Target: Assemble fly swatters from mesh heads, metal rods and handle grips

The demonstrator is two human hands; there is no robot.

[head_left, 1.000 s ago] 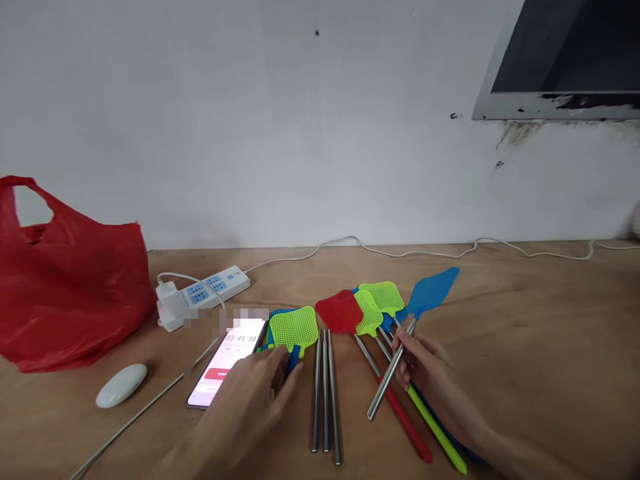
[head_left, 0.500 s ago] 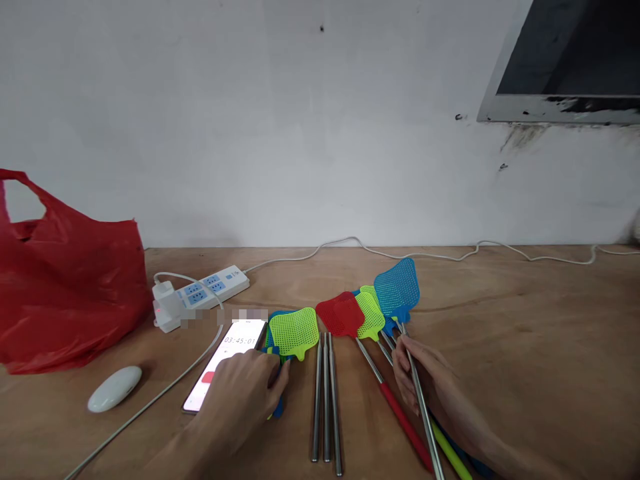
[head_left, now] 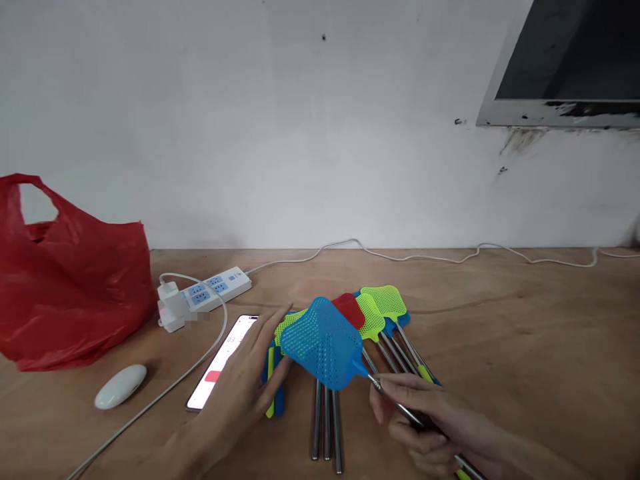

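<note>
Right grip (head_left: 433,417): held blue swatter (head_left: 325,343) by its rod
Left grip (head_left: 245,373): was spread wide
Blue swatter: slanted lengthwise, head foremost toward upper left
Red bag (head_left: 75,287): hid its contents

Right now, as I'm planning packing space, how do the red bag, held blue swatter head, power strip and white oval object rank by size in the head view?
Largest to smallest:
Red bag
Blue swatter head, perhaps enlarged by nearness to the camera
Power strip
White oval object

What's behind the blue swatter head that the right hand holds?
A yellow-green head and a red head show past the blue swatter head, and three metal rods below it. The rods' upper ends and parts of both heads are covered.
</note>
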